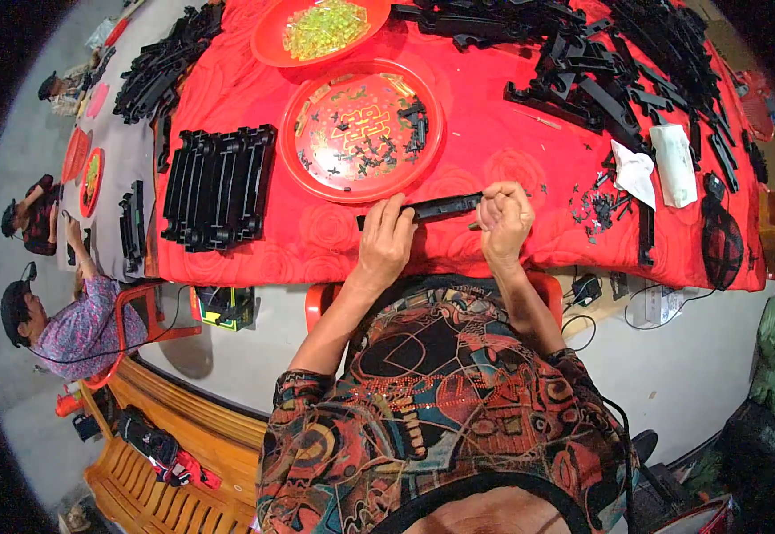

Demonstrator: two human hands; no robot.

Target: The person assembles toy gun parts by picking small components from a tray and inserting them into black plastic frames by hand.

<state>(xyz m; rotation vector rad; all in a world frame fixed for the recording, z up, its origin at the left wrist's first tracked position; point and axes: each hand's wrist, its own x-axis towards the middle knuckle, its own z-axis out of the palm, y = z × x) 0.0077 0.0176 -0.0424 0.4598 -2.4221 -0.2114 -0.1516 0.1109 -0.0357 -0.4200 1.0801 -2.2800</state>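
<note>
Black plastic strip (445, 207) sits close to the table's front edge, left hand (385, 233) gripping its left part. Right hand (505, 218) curled at the other end, can't tell what it pinches. Round tray (352, 198) rim crowds the left knuckles. Open red cloth (312, 227) leftward to the strip stack (218, 189), rightward to the scattered small parts (601, 212).

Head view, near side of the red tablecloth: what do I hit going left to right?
Row of black rails → left hand → right hand → scattered small black parts → white roll → black mesh bag.
</note>
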